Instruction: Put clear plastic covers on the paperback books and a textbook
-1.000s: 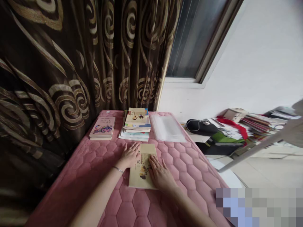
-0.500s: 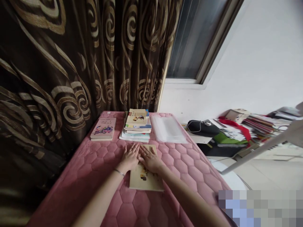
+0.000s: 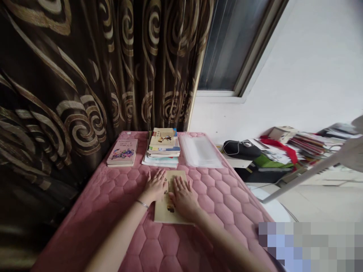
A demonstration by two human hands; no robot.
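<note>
A tan paperback book (image 3: 163,216) with dark lettering and a small picture on its cover lies flat on a pink quilted surface (image 3: 124,200). My left hand (image 3: 155,186) rests on the book's left edge, fingers stretched out and pointing away from me. A thin bracelet (image 3: 142,204) circles that wrist. On the cover's right half lies my right hand (image 3: 184,196), palm down with its fingers spread. Both hands cover parts of the book's print.
Behind the book stands a stack of books (image 3: 161,145). Pink-covered books (image 3: 122,153) lie to its left, clear plastic sleeves (image 3: 201,151) to its right. A patterned curtain (image 3: 141,68) hangs at the back left. A cluttered low shelf (image 3: 272,158) and a white pole (image 3: 300,173) stand at right.
My right hand has slid right and slightly toward me across the cover, away from my left hand. More of the cover's lettering shows between them. The view has shifted slightly.
</note>
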